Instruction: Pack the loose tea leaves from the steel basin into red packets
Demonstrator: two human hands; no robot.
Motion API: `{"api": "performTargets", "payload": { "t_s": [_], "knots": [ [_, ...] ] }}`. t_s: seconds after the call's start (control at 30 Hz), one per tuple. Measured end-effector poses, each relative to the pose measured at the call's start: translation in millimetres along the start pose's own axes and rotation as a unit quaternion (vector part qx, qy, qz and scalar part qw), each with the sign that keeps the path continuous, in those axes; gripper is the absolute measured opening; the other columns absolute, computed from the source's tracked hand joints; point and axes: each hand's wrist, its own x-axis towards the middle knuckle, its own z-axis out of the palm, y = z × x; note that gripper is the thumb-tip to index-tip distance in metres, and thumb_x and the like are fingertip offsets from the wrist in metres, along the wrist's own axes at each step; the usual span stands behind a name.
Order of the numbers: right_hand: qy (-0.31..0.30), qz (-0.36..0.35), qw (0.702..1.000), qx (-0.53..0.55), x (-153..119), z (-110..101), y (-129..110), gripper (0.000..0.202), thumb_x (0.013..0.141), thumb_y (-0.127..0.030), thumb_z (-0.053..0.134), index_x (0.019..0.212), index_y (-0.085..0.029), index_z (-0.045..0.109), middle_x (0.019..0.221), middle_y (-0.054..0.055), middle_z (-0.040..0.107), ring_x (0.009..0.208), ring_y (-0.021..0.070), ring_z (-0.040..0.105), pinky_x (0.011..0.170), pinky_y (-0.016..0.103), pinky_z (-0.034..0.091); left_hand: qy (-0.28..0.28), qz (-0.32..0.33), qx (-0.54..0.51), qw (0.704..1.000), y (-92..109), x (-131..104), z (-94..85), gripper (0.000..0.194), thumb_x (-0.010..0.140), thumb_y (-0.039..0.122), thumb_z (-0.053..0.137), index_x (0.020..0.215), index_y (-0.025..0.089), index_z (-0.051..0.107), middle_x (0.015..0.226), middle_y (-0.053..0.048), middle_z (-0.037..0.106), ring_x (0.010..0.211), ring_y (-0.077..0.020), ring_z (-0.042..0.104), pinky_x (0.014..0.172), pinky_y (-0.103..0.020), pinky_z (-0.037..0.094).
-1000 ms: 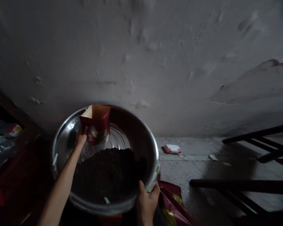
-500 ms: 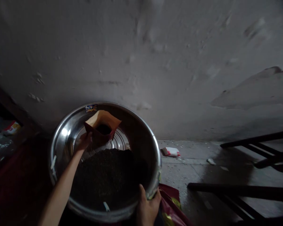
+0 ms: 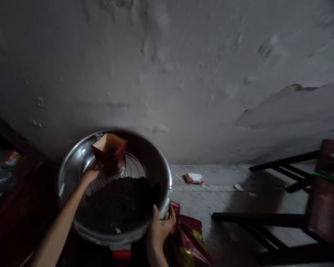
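A large steel basin [image 3: 167, 181] holds a heap of dark, loose, crumbly material [image 3: 119, 204]; its kind I cannot make out. On the basin's far left inner side a dark red paper bag [image 3: 111, 159] stands upright, its mouth open and its tan lining showing, with a dark inside. My left hand [image 3: 91, 173] grips the bag low on its left side, the fingers partly hidden behind it. At the near right of the basin, my right hand [image 3: 160, 228] is closed on the rim, thumb on top.
Dark red bags with yellow print [image 3: 190, 237] lie right of the basin. A small white and red packet [image 3: 194, 178] rests on the floor by the peeling wall [image 3: 197, 92]. An overturned wooden stool [image 3: 327, 196] lies at the right. Plastic packaging [image 3: 1, 180] sits far left.
The bag has come down from a tilt to stand upright in the basin, with my left hand still on it. My right hand stays on the rim. The camera view has shifted.
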Motion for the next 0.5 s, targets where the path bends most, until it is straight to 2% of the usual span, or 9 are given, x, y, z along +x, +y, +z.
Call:
{"api": "performTargets", "payload": {
  "t_s": [0.07,0.13,0.2,0.27,0.33,0.4,0.47,0.5],
  "knots": [
    [-0.003,0.0,1.0,-0.005,0.7,2.4,-4.2,0.088,0.078,-0.056,0.063,0.147,-0.013,0.031,0.146,0.02,0.046,0.136,0.0283,0.048,0.112,0.041,0.039,-0.012,-0.015,0.033,0.999,-5.4,-34.9,-4.3,0.059,0.093,0.049,0.05,0.143,0.017,0.049,0.137,-0.013,0.062,0.132,-0.0242,0.054,0.105,-0.03,0.041],
    [-0.008,-0.006,1.0,-0.013,-0.7,4.3,-10.1,0.086,0.08,-0.055,0.06,0.147,-0.011,0.03,0.149,0.022,0.041,0.139,0.0284,0.044,0.115,0.042,0.036,-0.022,-0.087,0.092,0.992,-15.0,-73.2,-5.0,0.06,0.096,0.048,0.044,0.143,0.011,0.048,0.143,-0.019,0.056,0.136,-0.0277,0.05,0.109,-0.034,0.038],
    [-0.013,-0.016,0.999,-0.027,-3.3,4.9,-16.4,0.086,0.082,-0.054,0.058,0.148,-0.009,0.029,0.152,0.023,0.037,0.141,0.029,0.041,0.117,0.043,0.033,-0.084,-0.102,0.125,0.983,-23.4,-104.1,-3.5,0.046,0.099,0.043,0.039,0.128,0.016,0.061,0.133,-0.016,0.064,0.128,-0.0263,0.058,0.103,-0.032,0.042],
    [-0.015,-0.045,0.998,-0.051,-6.1,3.4,-20.8,0.081,0.085,-0.051,0.054,0.149,-0.008,0.027,0.154,0.023,0.033,0.143,0.0287,0.037,0.118,0.044,0.03,-0.157,-0.128,0.173,0.964,-27.3,-117.9,-1.9,0.033,0.098,0.037,0.044,0.103,0.02,0.071,0.113,-0.013,0.074,0.113,-0.0262,0.067,0.092,-0.031,0.047],
    [-0.01,-0.125,0.989,-0.078,-8.4,-0.1,-22.0,0.069,0.089,-0.044,0.05,0.147,-0.01,0.03,0.155,0.021,0.033,0.145,0.0273,0.034,0.119,0.046,0.029,-0.193,-0.16,0.219,0.943,-27.7,-111.7,-1.3,0.025,0.094,0.03,0.051,0.088,0.02,0.072,0.101,-0.014,0.076,0.106,-0.0275,0.07,0.083,-0.031,0.047],
    [-0.031,-0.254,0.961,-0.108,-10.2,-4.2,-21.0,0.049,0.091,-0.034,0.046,0.136,-0.013,0.044,0.146,0.018,0.045,0.141,0.0256,0.04,0.117,0.047,0.031,-0.185,-0.181,0.243,0.935,-28.2,-91.1,-1.2,0.022,0.092,0.027,0.052,0.088,0.017,0.072,0.106,-0.017,0.074,0.11,-0.0291,0.068,0.082,-0.031,0.047],
    [-0.116,-0.367,0.911,-0.15,-10.9,-5.4,-21.9,0.03,0.091,-0.026,0.042,0.115,-0.016,0.057,0.123,0.014,0.062,0.123,0.0236,0.055,0.109,0.044,0.04,-0.175,-0.203,0.254,0.929,-31.1,-66.6,0.4,0.026,0.094,0.029,0.05,0.091,0.015,0.072,0.11,-0.019,0.073,0.111,-0.0305,0.067,0.082,-0.033,0.048],
    [-0.172,-0.396,0.883,-0.184,-10.2,-3.6,-24.3,0.025,0.092,-0.023,0.04,0.106,-0.017,0.06,0.111,0.012,0.066,0.111,0.0223,0.06,0.102,0.04,0.044,-0.174,-0.217,0.257,0.926,-33.3,-56.0,2.2,0.027,0.094,0.03,0.051,0.089,0.013,0.072,0.107,-0.02,0.073,0.108,-0.031,0.068,0.081,-0.034,0.048]
  ]
}}
